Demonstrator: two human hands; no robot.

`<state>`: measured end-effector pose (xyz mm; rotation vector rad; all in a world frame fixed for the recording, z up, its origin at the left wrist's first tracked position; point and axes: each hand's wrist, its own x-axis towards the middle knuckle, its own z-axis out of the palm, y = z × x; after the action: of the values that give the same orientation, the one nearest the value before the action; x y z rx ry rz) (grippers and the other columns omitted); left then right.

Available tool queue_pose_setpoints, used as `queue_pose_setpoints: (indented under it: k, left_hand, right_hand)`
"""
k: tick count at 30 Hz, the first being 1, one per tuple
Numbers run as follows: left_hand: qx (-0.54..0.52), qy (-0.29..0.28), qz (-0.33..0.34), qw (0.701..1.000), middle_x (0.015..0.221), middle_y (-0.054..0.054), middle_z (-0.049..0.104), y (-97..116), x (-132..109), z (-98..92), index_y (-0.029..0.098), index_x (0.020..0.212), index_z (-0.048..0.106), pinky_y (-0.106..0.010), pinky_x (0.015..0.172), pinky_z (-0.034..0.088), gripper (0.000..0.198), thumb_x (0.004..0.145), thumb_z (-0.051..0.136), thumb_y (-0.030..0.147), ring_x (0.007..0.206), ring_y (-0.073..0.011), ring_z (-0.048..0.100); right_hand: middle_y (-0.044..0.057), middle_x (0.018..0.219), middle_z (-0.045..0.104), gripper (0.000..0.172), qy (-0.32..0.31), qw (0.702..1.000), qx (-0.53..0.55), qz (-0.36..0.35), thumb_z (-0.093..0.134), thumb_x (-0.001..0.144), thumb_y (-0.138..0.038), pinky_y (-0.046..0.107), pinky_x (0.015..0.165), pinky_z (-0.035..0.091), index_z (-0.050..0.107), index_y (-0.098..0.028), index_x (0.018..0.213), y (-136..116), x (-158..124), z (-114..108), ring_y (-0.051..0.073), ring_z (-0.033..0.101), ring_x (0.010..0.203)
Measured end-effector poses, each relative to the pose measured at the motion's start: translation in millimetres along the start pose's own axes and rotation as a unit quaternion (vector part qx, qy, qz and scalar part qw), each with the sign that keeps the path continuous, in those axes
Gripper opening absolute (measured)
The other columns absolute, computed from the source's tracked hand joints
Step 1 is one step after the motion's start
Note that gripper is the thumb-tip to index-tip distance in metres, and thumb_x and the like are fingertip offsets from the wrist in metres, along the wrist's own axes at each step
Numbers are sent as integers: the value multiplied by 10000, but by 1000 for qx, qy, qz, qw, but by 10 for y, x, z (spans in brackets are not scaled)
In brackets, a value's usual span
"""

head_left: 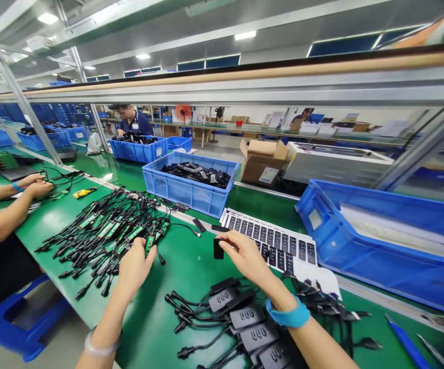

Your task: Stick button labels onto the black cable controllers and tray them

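Observation:
My left hand [133, 269] is at the near edge of a heap of black cables with green tags [108, 238], its fingertips pinching one green-tagged cable [150, 244]. My right hand [245, 259] holds a small black rectangular piece [218, 248] between thumb and fingers. It is just above a white sheet of black labels [270, 241]. Below my forearms lie several black plastic adapter boxes with cables [247, 316]. A co-worker's hands [33, 185] rest on the bench at the left, near loose cables.
A green workbench [202, 266] runs across the view. Blue plastic bins [189, 184] hold black parts, and a large blue bin [379, 241] stands at the right. A yellow tool [85, 192] lies beyond the heap. A blue-handled tool [408, 342] sits at the lower right.

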<state>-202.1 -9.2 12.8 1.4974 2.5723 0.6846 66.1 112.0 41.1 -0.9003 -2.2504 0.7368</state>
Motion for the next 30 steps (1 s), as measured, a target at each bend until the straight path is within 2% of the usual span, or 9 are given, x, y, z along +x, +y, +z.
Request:
queue_pose_setpoints:
  k: [2, 3, 5, 8, 10, 11, 14, 19, 30]
  left_hand:
    - [-146, -30, 13, 989, 819, -30, 622, 197, -120, -38, 186, 1160, 410, -301, 588, 497, 360, 932, 388, 464, 633, -196, 644]
    - [-252, -55, 16, 966, 812, -5, 608, 318, -197, -57, 195, 1185, 381, -274, 540, 477, 401, 919, 423, 493, 558, -157, 606]
    - [-472, -123, 8, 873, 844, 17, 575, 575, -369, -86, 208, 1201, 387, -237, 482, 436, 490, 854, 565, 504, 483, -90, 520]
    - [-638, -243, -27, 730, 880, 15, 557, 905, -615, -66, 214, 1240, 456, -215, 517, 454, 622, 731, 765, 396, 554, -68, 539]
    - [-675, -307, -50, 669, 913, -11, 593, 1049, -739, 0, 219, 1267, 468, -218, 554, 483, 688, 682, 818, 311, 637, -104, 618]
    - [-680, -325, -58, 654, 938, -30, 616, 1098, -788, 42, 217, 1271, 470, -224, 575, 499, 702, 672, 828, 283, 680, -129, 655]
    - [-676, -348, -70, 646, 1059, -99, 665, 1191, -886, 165, 204, 1285, 485, -271, 676, 545, 719, 662, 842, 244, 787, -196, 715]
    - [-667, -352, -54, 655, 1131, -133, 694, 1263, -938, 242, 158, 1232, 621, -304, 810, 546, 640, 641, 859, 225, 900, -220, 712]
    - [-634, -335, -6, 697, 1091, -106, 724, 1276, -927, 176, 160, 1193, 674, -280, 823, 524, 537, 689, 825, 266, 900, -197, 684]
  right_hand:
    - [39, 844, 606, 183, 56, 988, 138, 48, 521, 916, -331, 270, 523, 495, 609, -211, 1022, -146, -191, -68, 177, 606, 693]
    - [26, 813, 587, 208, 73, 976, 192, 69, 546, 900, -376, 250, 469, 476, 594, -214, 1021, -212, -278, -92, 167, 598, 655]
    - [10, 776, 568, 257, 97, 955, 265, 93, 585, 871, -441, 230, 425, 466, 580, -214, 989, -317, -420, -126, 152, 591, 611]
    - [10, 763, 588, 280, 116, 937, 311, 105, 628, 844, -469, 221, 430, 484, 583, -211, 943, -395, -544, -157, 141, 598, 600]
    - [8, 741, 591, 293, 121, 931, 325, 115, 654, 827, -477, 212, 423, 480, 581, -209, 921, -396, -580, -167, 144, 609, 603]
    - [4, 728, 588, 304, 122, 928, 331, 121, 667, 815, -482, 205, 416, 475, 577, -208, 912, -386, -589, -169, 147, 617, 604]
    - [-2, 710, 588, 332, 103, 924, 342, 138, 690, 790, -492, 189, 399, 460, 568, -201, 891, -341, -603, -167, 148, 635, 596]
    - [2, 774, 597, 296, 67, 931, 325, 156, 691, 788, -450, 177, 403, 451, 563, -193, 862, -308, -619, -180, 141, 659, 601]
    - [-21, 774, 542, 304, 43, 929, 330, 160, 686, 785, -449, 186, 432, 471, 538, -196, 868, -291, -617, -184, 125, 645, 593]
